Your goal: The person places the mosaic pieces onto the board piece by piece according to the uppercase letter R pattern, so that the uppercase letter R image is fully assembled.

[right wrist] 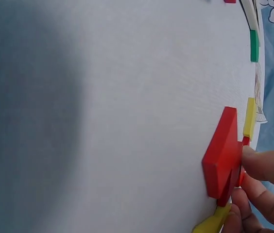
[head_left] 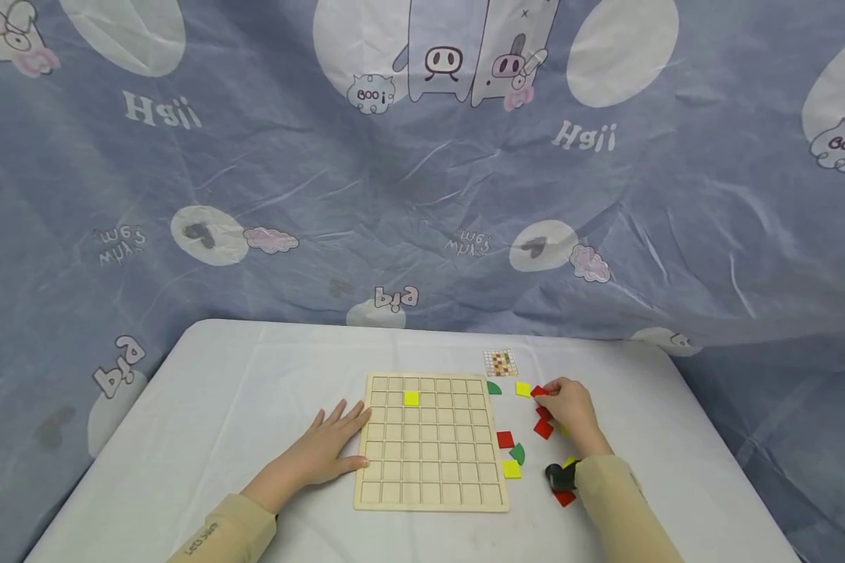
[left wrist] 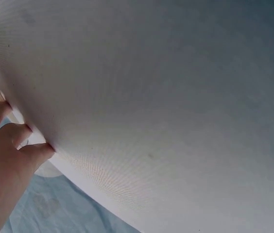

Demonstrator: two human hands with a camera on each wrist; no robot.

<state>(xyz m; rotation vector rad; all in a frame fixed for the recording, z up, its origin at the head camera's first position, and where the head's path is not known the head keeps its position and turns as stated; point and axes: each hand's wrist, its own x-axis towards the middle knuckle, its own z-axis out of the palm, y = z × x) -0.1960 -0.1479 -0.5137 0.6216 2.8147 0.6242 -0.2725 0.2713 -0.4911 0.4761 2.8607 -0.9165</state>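
A wooden grid board (head_left: 432, 512) lies flat on the white table. One yellow square tile (head_left: 411, 399) sits in a cell near its top. With spread fingers, my left hand (head_left: 324, 447) rests on the table, fingertips and thumb touching the board's left edge. Right of the board, my right hand (head_left: 570, 407) pinches a red square tile (head_left: 538, 392) between thumb and fingers. More red tiles (head_left: 544, 428) lie just below those fingers, and a yellow tile (head_left: 523, 389) is beside them. In the right wrist view, the thumb and fingers (right wrist: 268, 170) partly hide the pinched tile.
A small card with a coloured grid pattern (head_left: 500, 363) lies beyond the board's top right corner. Green quarter-round tiles (head_left: 517, 453), a red tile (head_left: 505, 439) and a yellow tile (head_left: 511, 469) lie along the board's right side. A patterned blue cloth (head_left: 408, 195) hangs behind the table.
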